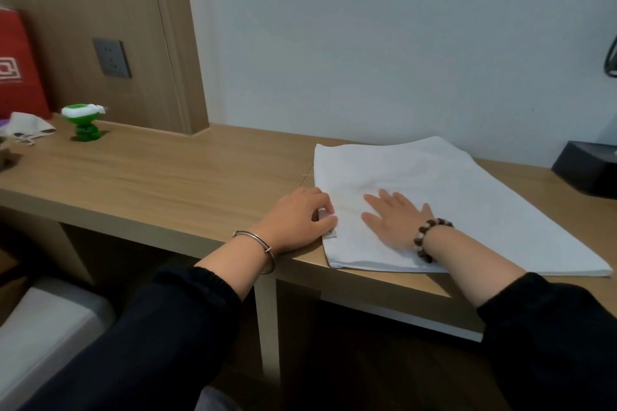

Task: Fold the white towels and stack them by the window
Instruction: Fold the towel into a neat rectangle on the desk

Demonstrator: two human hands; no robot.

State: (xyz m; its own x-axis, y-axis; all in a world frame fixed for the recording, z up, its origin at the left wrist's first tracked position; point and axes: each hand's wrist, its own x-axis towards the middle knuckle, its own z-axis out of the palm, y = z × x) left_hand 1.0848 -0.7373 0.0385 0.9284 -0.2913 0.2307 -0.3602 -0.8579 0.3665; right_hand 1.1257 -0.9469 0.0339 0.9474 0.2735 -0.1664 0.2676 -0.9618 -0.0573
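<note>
White towel (440, 190) lies flat on the desk (167, 183), left hand (297, 220) pinching its left edge, right hand (395, 220) spread flat on it.

Left sleeve (160, 327) and right sleeve (551, 327): black fabric, gathered elastic cuffs. Left hand (297, 220): thin silver-coloured bangle (267, 247) with a small clasp at the wrist. Right hand (394, 220): bracelet (419, 238) of dark brown and pale round beads at the wrist.

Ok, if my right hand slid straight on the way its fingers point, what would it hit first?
Probably nothing soon: the right hand lies flat on the white towel, with only towel and desk ahead.
</note>
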